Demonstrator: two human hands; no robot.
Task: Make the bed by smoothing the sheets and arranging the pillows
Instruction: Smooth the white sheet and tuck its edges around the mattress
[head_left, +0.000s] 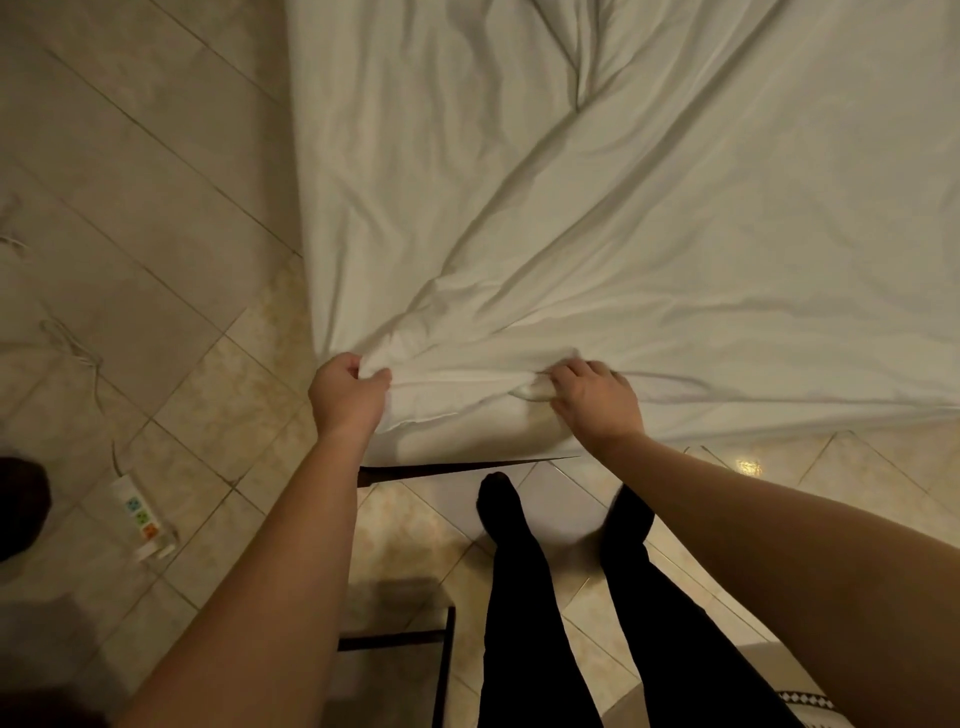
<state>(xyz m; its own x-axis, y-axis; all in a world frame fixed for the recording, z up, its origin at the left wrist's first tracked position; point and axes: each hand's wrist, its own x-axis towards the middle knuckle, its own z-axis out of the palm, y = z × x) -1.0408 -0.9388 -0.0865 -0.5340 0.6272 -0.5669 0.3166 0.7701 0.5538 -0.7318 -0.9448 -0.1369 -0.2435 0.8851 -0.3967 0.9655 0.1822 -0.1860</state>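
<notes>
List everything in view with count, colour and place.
sheet: one, white, creased, over the bed, upper right.
floor: one, beige tiles, left and bottom.
power strip: one, white, coloured sockets, on floor at left.
cable: at least one, pale, on floor far left.
frame: one, black, bottom centre.
legs: two, in black, by the bed's corner.
left hand: one, bare, grips the sheet's corner.
right hand: one, bare, grips the sheet's near edge.

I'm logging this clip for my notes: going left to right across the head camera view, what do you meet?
From the left: power strip → left hand gripping the white sheet at its corner → black-socked foot → right hand pinching the sheet's edge → glare spot on a tile.
</notes>
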